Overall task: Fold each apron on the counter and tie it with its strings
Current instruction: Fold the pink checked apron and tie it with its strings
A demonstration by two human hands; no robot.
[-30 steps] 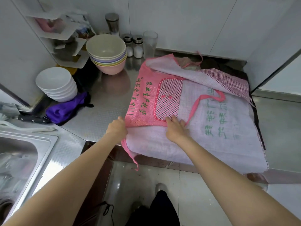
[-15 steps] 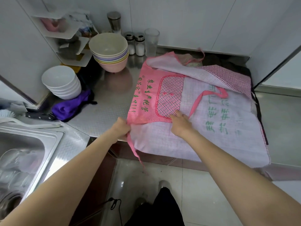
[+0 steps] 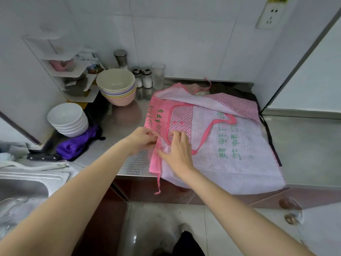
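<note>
here, per item:
left hand (image 3: 143, 138): fingers curled, pinching the pink edge of the apron (image 3: 230, 145) at its near left corner
right hand (image 3: 178, 154): just right of the left hand; lies on the cloth, thumb pinching the same edge
apron: spread on the counter (image 3: 103, 156) beyond both hands; near hem overhangs
string (image 3: 158, 179): hangs below the hands, off the counter edge
bowls (image 3: 118, 87): far left of the hands

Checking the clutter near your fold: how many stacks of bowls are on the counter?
2. A stack of white bowls sits at the far left by the purple cloth; a stack of pastel bowls stands behind it, beside the shakers.
</note>
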